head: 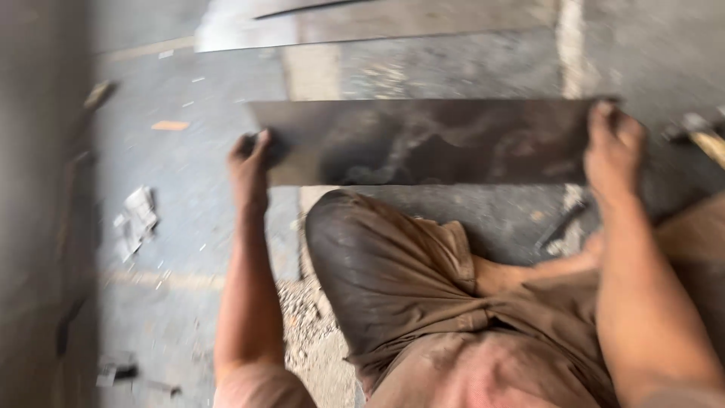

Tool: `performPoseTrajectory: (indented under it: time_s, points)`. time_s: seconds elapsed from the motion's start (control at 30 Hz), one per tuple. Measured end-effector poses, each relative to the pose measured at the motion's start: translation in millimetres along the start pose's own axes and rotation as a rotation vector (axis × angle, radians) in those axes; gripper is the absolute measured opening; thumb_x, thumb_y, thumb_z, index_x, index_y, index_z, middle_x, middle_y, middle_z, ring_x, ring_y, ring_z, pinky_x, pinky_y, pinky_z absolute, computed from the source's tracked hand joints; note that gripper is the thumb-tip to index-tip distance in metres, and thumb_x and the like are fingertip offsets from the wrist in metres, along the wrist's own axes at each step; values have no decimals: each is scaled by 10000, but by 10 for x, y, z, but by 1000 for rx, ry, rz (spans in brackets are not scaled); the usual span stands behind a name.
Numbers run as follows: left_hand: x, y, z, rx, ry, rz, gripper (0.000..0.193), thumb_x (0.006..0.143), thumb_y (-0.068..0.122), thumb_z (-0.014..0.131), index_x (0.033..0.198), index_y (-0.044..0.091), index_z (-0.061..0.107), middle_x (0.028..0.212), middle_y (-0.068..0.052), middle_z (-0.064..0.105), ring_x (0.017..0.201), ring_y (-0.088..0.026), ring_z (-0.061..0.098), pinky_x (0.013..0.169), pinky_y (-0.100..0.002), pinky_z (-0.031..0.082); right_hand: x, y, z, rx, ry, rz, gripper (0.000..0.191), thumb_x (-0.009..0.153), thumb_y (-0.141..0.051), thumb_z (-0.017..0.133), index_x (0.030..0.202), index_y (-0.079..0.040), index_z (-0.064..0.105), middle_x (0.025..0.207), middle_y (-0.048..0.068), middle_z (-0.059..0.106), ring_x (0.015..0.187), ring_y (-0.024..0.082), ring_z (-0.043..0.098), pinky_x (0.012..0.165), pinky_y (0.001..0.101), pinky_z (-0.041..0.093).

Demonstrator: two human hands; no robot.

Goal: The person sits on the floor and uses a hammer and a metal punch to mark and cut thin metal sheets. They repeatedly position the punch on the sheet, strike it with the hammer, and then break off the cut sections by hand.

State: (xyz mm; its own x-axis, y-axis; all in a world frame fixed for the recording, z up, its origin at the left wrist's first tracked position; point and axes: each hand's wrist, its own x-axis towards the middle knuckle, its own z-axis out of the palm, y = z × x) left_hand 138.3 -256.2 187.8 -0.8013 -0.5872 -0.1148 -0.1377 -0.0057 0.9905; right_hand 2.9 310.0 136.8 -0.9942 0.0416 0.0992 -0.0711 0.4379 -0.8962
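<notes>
Head view, bit blurry. Sheet [430, 142] of dark metal held flat out front over the knee [377, 257], one short end in each hand. Left hand [253, 162] closed on the left end, right hand [613, 147] clamped on the right end, fingers curled over the top edge. Looks thin and stiff but probably whippy across that span, not too heavy, likely sharp along the edges and maybe greasy. Best gripped at both ends like this, palms off the cut edges. More sheets [377, 26] on the floor beyond the hands, hammer handle [706, 140] just right of the right hand, paper scrap [136, 219] left of the left hand.
</notes>
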Motion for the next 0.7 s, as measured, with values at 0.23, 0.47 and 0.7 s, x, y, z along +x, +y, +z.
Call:
performPoseTrajectory:
  time_s: [0.23, 0.47, 0.7]
  points:
    - [-416, 841, 252, 107, 29, 318, 390, 1093, 260, 655, 810, 25, 525, 778, 69, 481, 748, -51, 402, 660, -253, 365, -20, -32, -237, 238, 65, -78, 638, 1254, -432, 482, 758, -39, 405, 693, -55, 346, 688, 65, 306, 639, 310, 251]
    - [-623, 1307, 312, 249, 382, 814, 447, 1027, 190, 702, 729, 31, 409, 713, -5, 398, 813, -150, 392, 740, -354, 337, 76, -203, -345, 484, -6, 170, 679, 1190, -539, 501, 686, -107, 354, 613, -47, 303, 604, 109, 257, 542, 316, 202]
    - [-654, 1202, 103, 222, 376, 1084, 274, 1037, 38, 626, 1300, 27, 551, 1316, -125, 612, 1187, -236, 603, 1005, -337, 504, 140, -292, -298, 608, -36, 302, 321, 1055, -306, 561, 1131, -39, 722, 1013, 19, 694, 932, 126, 597, 835, 298, 502]
